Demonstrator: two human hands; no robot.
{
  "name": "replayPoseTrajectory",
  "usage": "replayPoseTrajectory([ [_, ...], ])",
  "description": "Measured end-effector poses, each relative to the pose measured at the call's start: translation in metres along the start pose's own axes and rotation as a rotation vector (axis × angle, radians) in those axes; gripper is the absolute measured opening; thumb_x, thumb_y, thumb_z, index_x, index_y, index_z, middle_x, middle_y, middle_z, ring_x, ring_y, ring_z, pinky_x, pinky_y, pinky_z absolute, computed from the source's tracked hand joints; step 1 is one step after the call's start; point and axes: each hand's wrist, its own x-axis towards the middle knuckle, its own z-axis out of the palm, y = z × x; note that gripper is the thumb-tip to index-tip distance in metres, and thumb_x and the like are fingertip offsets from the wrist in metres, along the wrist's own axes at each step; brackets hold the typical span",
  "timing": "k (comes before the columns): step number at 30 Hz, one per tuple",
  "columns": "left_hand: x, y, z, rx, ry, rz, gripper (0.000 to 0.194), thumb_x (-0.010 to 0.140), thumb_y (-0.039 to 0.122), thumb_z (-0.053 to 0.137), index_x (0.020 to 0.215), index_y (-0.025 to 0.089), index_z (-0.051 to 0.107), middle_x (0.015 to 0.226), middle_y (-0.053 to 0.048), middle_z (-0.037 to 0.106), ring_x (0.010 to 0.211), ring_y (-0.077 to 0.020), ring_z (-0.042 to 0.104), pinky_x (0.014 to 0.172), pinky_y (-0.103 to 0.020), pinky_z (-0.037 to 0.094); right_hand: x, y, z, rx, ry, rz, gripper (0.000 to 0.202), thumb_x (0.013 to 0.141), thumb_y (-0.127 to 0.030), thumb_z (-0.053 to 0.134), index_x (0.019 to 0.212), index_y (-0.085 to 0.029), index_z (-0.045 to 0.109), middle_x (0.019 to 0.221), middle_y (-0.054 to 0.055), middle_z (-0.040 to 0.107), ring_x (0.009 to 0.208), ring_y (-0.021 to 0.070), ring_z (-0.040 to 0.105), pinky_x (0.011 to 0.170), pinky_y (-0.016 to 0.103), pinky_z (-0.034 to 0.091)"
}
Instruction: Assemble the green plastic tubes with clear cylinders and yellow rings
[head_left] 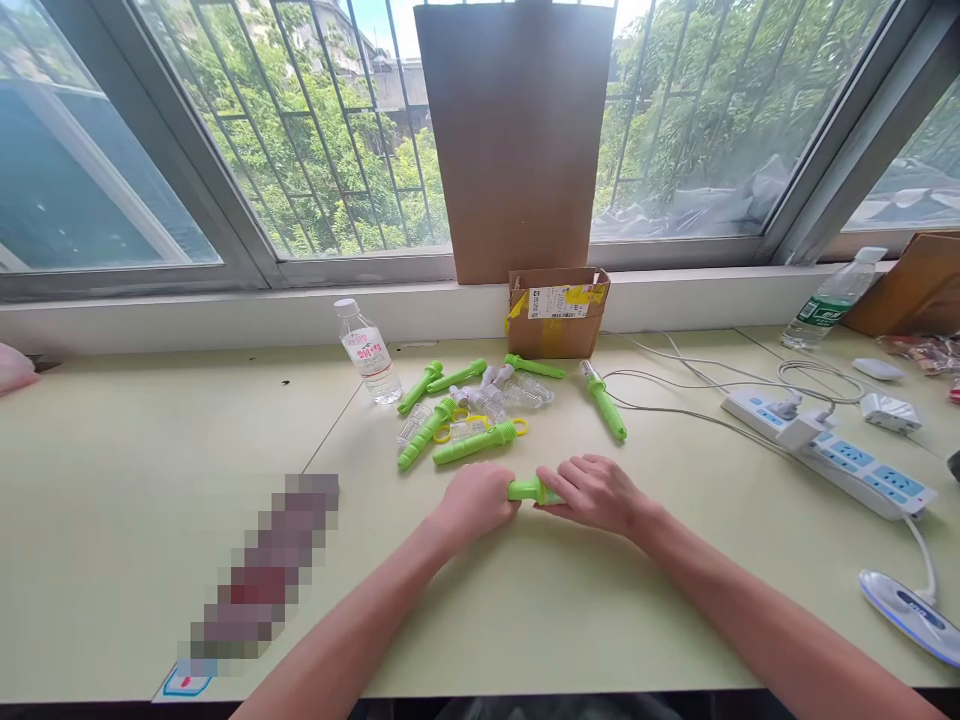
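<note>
Two-handed hold on a green tube (523,490), directly in front of the open cardboard box (551,343) and well apart from it, on the person's side. The left hand (480,495) wraps one end, its fingers curled closed around the green shaft; the right hand (592,493) has its fingers closed on the opposite, clear end. The undersides of both grips are hidden, so the exact finger contacts cannot be told. The tube lies roughly crosswise, a short green stretch bare between the hands; this opposed hold probably lets one hand steady the piece while the other works its end.

Between the box and the hands, a loose cluster covers the worktop (637,610): green handles (459,376), clear plastic pieces (487,403) and yellow rings (442,434). Its spread in front of the box, mostly to the left, seems chosen to keep parts within easy reach. To the right of the box and nearer the person, a capped green tube (606,408) lies by itself, perhaps set aside to avoid mixing with the loose parts.

Left of the box stands a water bottle (369,355); far to its right lies a power strip (832,452), both likely placed there to leave working room.
</note>
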Motion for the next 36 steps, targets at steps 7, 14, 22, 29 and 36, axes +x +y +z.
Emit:
replayPoseTrajectory([
  [7,0.002,-0.001,0.004,0.169,0.030,0.032,0.016,0.075,0.015,0.045,0.076,0.015,0.061,0.065,-0.008,0.064,0.060,-0.0252,0.062,0.051,-0.030,0.037,0.005,-0.005,-0.003,0.303,-0.209,0.308,0.033,0.084,-0.050,0.054,0.078,-0.018,0.060,0.055,-0.003,0.054,0.047,0.0083,0.038,0.049,0.024,0.019],
  [14,0.004,0.002,0.002,0.185,0.096,0.035,0.018,0.074,0.011,0.043,0.079,0.014,0.060,0.071,-0.008,0.064,0.063,-0.0244,0.062,0.050,-0.029,0.035,0.004,-0.004,0.000,0.327,-0.180,0.378,0.028,0.082,-0.046,0.059,0.085,-0.019,0.064,0.059,-0.003,0.055,0.051,0.0084,0.040,0.050,0.023,0.022],
  [22,-0.005,-0.006,-0.014,-0.104,-0.106,-0.015,0.013,0.070,0.027,0.050,0.061,0.019,0.056,0.057,-0.002,0.057,0.051,-0.0157,0.052,0.044,-0.027,0.023,0.007,-0.001,-0.001,-0.029,0.044,0.034,0.020,0.090,-0.029,0.054,0.107,-0.022,0.062,0.061,-0.001,0.053,0.057,0.0124,0.042,0.055,0.029,0.022],
  [29,0.002,0.000,-0.003,0.055,-0.035,-0.038,0.015,0.070,0.026,0.049,0.064,0.018,0.060,0.063,-0.006,0.063,0.057,-0.0206,0.059,0.047,-0.027,0.030,0.003,-0.001,0.000,-0.030,-0.145,0.053,0.042,0.094,-0.051,0.041,0.088,-0.014,0.060,0.057,0.000,0.053,0.049,0.0116,0.042,0.051,0.031,0.017],
  [36,0.006,0.001,0.001,0.147,-0.023,-0.031,0.017,0.074,0.021,0.049,0.077,0.015,0.065,0.068,-0.010,0.065,0.065,-0.0257,0.065,0.059,-0.032,0.046,0.003,-0.003,-0.002,0.082,-0.345,0.189,0.039,0.093,-0.051,0.041,0.087,-0.016,0.057,0.059,0.002,0.059,0.046,0.0116,0.047,0.049,0.030,0.014],
])
